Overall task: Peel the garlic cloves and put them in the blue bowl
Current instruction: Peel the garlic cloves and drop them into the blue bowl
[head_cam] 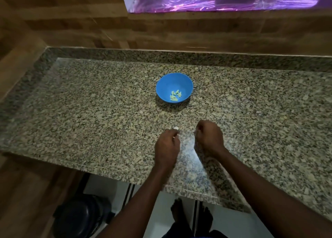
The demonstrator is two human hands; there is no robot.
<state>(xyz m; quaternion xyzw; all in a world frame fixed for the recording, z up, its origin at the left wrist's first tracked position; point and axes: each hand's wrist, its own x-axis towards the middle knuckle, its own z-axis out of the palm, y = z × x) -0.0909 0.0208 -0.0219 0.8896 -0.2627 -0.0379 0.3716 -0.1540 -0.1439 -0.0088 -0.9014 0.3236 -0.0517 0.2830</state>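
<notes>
1. A speckled granite counter (89, 97) is seen from above, with wood panelling behind it.
2. A blue bowl (162, 87) sits mid-counter, holding several peeled garlic cloves (175, 95) near its front.
3. The left hand (167, 148) hovers nearer the viewer, fingers curled, pinching a small white garlic clove (176, 128) at its fingertips.
4. The right hand (209, 135), just beside it, has its fingers curled inward; whether it holds anything cannot be told.
5. Both hands are well apart from the bowl.
</notes>
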